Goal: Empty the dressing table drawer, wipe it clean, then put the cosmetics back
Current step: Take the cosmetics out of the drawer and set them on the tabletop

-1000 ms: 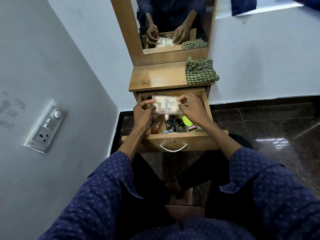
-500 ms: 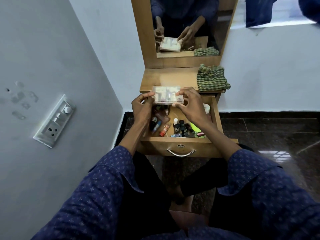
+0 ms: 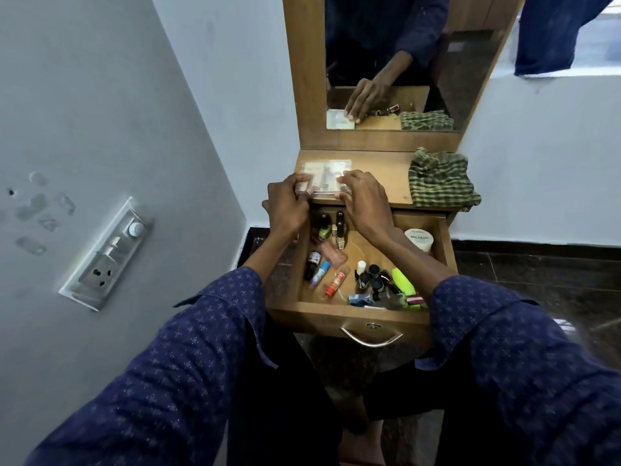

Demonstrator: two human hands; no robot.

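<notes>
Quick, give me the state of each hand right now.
Left hand: closed on the left end of the clear plastic case, on the dressing table top.
Right hand: fingers gripping the case's right end.

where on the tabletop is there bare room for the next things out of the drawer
Bare wood lies between the clear box under both hands and the checked cloth, back to the mirror frame. The drawer is crowded along its front right; its middle floor is barer.

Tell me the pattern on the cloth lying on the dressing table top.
The cloth is green-and-dark checked, seen best in the head view.
</notes>
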